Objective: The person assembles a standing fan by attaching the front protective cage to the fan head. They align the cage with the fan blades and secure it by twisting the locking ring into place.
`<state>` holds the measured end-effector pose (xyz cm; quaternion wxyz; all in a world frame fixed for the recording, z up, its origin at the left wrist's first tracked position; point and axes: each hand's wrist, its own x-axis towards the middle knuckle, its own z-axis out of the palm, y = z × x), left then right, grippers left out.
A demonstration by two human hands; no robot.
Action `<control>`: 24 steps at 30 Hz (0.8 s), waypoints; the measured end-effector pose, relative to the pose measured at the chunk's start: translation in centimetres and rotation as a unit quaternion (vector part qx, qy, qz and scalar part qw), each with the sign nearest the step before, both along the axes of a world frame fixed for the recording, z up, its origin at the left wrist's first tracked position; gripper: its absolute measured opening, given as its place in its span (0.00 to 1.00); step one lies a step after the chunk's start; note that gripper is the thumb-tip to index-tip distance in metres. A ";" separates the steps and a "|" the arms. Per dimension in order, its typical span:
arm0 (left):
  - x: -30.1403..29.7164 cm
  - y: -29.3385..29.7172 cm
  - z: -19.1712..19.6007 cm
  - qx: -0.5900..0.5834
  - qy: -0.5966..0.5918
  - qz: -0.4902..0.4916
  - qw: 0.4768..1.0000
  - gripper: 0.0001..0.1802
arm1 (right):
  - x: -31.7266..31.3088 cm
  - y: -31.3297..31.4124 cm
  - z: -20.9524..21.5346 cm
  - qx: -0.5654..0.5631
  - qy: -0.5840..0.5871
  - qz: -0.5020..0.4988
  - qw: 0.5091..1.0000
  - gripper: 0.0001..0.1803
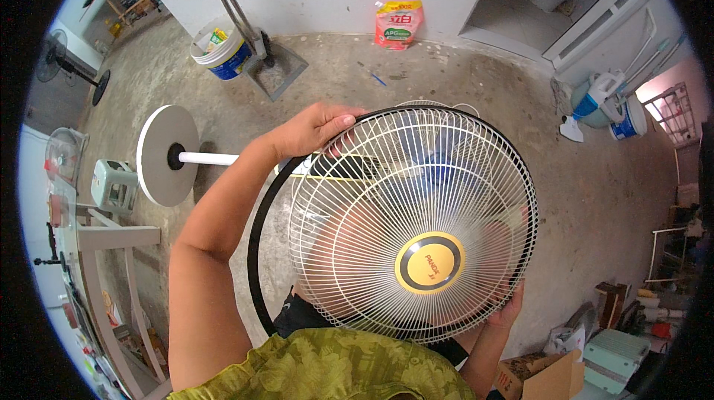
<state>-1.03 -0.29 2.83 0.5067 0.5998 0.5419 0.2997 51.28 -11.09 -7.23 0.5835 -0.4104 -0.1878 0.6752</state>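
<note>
Green leaf-patterned top [327, 366], black shorts [297, 317]

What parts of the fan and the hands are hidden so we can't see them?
All in the head view:
- Blue blades: blurred behind the white wire fan guard.
- Right hand: mostly hidden behind the guard's rim; only the fingers show.
- Left hand: its fingertips curl over the black rim, so the grip is unclear.
- White pole: its near end disappears behind the left arm.
</note>
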 end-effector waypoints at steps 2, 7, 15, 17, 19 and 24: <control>0.1 -0.4 -0.1 0.012 0.011 0.016 1.000 0.23 | 0.3 0.1 0.0 0.024 0.038 0.040 0.998 0.24; 0.9 -1.0 0.4 0.070 0.007 -0.004 0.998 0.23 | -0.2 -0.2 0.3 0.005 -0.039 -0.021 0.999 0.23; -0.1 -4.5 -0.7 -0.047 -0.110 0.032 0.992 0.24 | -1.1 -0.5 0.7 -0.046 -0.044 -0.034 0.997 0.21; -0.4 -5.4 -0.9 -0.073 -0.134 0.047 0.987 0.25 | -2.2 -0.2 1.9 -0.082 -0.060 -0.048 0.994 0.20; -0.8 -6.2 -1.4 -0.067 -0.156 0.058 0.984 0.24 | -1.3 -0.1 1.1 -0.024 -0.027 0.005 0.999 0.19; -1.0 -8.3 -0.9 -0.039 -0.158 0.031 0.986 0.25 | -1.4 -0.1 1.4 -0.033 0.010 0.002 0.999 0.17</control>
